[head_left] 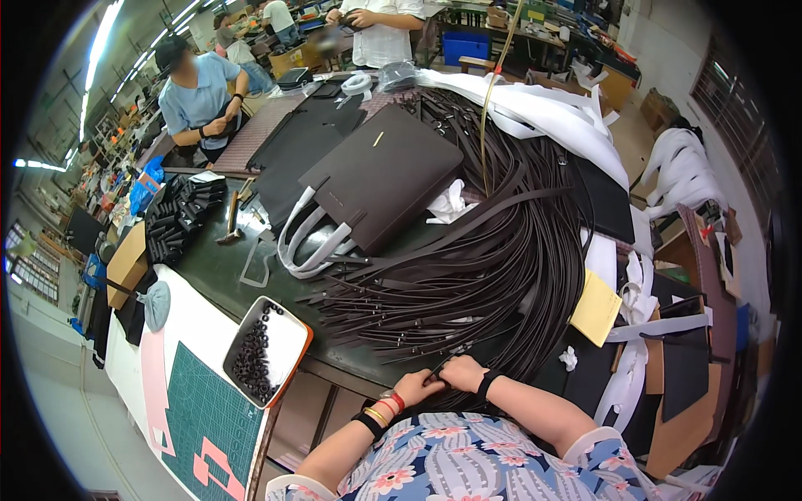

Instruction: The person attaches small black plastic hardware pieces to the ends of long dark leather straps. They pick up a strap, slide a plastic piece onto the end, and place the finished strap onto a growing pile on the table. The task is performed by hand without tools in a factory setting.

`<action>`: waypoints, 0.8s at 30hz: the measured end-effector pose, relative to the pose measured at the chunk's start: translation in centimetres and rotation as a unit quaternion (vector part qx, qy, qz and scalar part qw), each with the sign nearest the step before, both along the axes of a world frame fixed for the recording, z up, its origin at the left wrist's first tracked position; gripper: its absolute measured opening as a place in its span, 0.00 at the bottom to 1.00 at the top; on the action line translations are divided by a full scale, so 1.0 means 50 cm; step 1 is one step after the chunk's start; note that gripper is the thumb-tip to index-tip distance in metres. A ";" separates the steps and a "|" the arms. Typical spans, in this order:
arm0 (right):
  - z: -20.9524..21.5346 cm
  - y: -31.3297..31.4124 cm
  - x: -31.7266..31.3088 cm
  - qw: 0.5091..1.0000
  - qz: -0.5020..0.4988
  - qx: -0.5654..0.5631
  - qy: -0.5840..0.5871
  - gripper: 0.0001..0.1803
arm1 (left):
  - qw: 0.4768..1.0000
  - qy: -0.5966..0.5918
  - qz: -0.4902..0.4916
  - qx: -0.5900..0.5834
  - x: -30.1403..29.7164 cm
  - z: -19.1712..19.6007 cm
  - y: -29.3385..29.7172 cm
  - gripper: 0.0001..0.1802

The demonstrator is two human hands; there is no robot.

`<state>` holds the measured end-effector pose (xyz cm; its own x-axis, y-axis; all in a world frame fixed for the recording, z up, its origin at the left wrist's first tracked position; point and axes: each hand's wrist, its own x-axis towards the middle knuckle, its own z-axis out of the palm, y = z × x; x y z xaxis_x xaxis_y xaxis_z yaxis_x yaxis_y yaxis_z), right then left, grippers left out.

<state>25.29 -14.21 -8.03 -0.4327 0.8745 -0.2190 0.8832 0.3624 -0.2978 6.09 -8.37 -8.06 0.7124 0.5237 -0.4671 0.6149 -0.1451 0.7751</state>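
Observation:
My left hand [414, 387], with red and gold bracelets and a black band at the wrist, is at the table's near edge. Beside it, almost touching, is my right hand [462, 373], also with a black wristband. The fingers of both are closed around the end of a thin dark strap [438, 368]; my fingers partly hide the end. Just beyond lies a large heap of long dark brown straps [526, 267], several with small metal studs near their ends. A dark brown handbag [388, 175] lies behind the heap, its handles [311, 242] wrapped in pale covering.
Left of my hands, a white tray [287, 332] with an orange side holds small dark rings. A green cutting mat [209, 409], a hammer [232, 219] and a pile of black pieces [180, 217] lie further left. Yellow paper [596, 309] lies right. Co-workers [196, 96] stand across the table.

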 end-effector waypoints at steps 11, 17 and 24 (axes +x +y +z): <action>0.193 -0.010 0.086 0.967 -0.064 0.082 0.231 0.15 | 0.957 0.244 -0.144 -0.054 0.064 -0.057 0.090 0.30; 0.207 -0.019 0.119 0.965 -0.111 0.106 0.213 0.13 | 0.936 0.189 0.135 0.263 0.064 0.020 0.121 0.26; 0.111 0.009 0.097 0.981 -0.126 0.038 0.139 0.12 | 0.943 0.190 0.161 0.222 0.076 -0.106 0.141 0.28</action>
